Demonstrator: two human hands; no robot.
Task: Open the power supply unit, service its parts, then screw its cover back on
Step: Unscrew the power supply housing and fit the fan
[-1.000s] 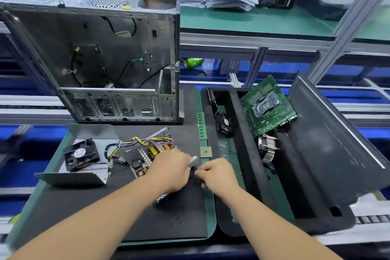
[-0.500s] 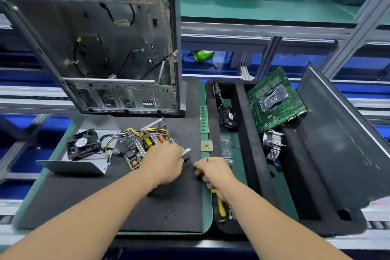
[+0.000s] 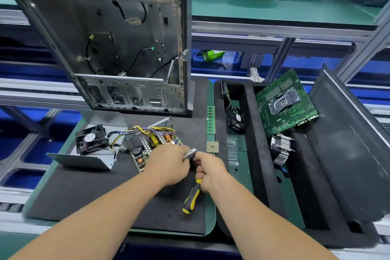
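L hand [image 3: 168,163] sits over the near end of the opened power supply unit [image 3: 152,143], fingers curled round a small grey metal piece [image 3: 190,153] that sticks out toward 3 o'clock. R hand [image 3: 207,168] touches it from the right, fingers clenched on a screwdriver [image 3: 192,197] w/ black-yellow handle; handle points down to 6 o'clock, tip hidden under the hands. PSU board lies bare on the black mat [image 3: 95,196], yellow and purple wires bundled at its 12 o'clock side. Fan [image 3: 90,139] sits at 9 o'clock of the board, resting in the grey PSU cover [image 3: 82,160], which lies apart from the board. Empty PC case [image 3: 109,48] stands at 12 o'clock on the table [image 3: 211,217]. CPU chip [image 3: 212,146] just at 1 o'clock of the hands, RAM stick [image 3: 210,120] beyond it. Foam tray [image 3: 259,154] at 3 o'clock holds a motherboard [image 3: 285,103], heatsink [image 3: 281,150] and a second fan [image 3: 237,119].
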